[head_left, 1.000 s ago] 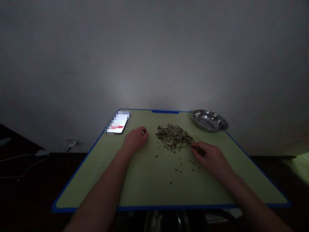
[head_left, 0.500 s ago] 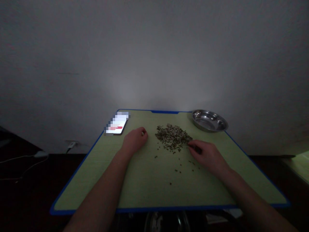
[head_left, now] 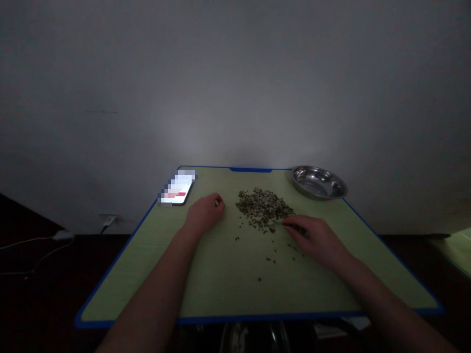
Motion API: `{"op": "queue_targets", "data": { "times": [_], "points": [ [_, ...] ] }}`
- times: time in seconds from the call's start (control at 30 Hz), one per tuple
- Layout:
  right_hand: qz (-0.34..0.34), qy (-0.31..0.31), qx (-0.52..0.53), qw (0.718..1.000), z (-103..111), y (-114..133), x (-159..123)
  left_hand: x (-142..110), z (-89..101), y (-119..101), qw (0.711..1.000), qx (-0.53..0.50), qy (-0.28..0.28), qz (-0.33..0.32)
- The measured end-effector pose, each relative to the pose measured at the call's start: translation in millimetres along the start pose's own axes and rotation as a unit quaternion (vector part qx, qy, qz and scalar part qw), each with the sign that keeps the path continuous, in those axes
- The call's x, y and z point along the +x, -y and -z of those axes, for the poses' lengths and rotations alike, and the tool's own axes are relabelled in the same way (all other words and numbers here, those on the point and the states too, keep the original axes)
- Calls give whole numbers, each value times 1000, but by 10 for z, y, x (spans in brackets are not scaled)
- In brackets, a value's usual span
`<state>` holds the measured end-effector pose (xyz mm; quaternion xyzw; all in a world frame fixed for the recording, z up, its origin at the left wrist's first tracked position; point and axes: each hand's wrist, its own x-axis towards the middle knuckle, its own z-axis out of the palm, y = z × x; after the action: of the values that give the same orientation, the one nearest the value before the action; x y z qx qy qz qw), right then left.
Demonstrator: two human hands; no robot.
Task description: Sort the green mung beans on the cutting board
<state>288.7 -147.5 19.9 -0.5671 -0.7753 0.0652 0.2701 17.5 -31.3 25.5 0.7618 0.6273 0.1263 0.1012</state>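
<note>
A pile of small dark seeds or beans [head_left: 263, 210] lies on a pale green table [head_left: 221, 274] with a blue rim. My right hand [head_left: 316, 239] rests on the table at the pile's near right edge, its fingertips touching the seeds there. My left hand [head_left: 205, 213] lies loosely curled to the left of the pile, and something small and pale shows at its fingertips. A few stray seeds are scattered in front of my right hand.
A shallow steel dish [head_left: 319, 183] sits at the table's far right corner. A phone [head_left: 178, 189] with a lit screen lies at the far left corner. White cables [head_left: 44, 242] run over the dark floor on the left. A bare wall stands behind.
My right hand has slid slightly left along the pile's near edge, its fingertips further into the seeds. The left hand has stayed where it was.
</note>
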Motion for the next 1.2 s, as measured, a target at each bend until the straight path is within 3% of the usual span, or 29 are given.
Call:
{"op": "queue_targets", "data": {
  "times": [0.67,1.2],
  "points": [
    [-31,4,-24,999,-27,1,79,-4,12,-6,1000,6,6,1],
    [0,8,-2,1000,-33,-17,75,0,-10,2,1000,6,-2,1]
  ]
}}
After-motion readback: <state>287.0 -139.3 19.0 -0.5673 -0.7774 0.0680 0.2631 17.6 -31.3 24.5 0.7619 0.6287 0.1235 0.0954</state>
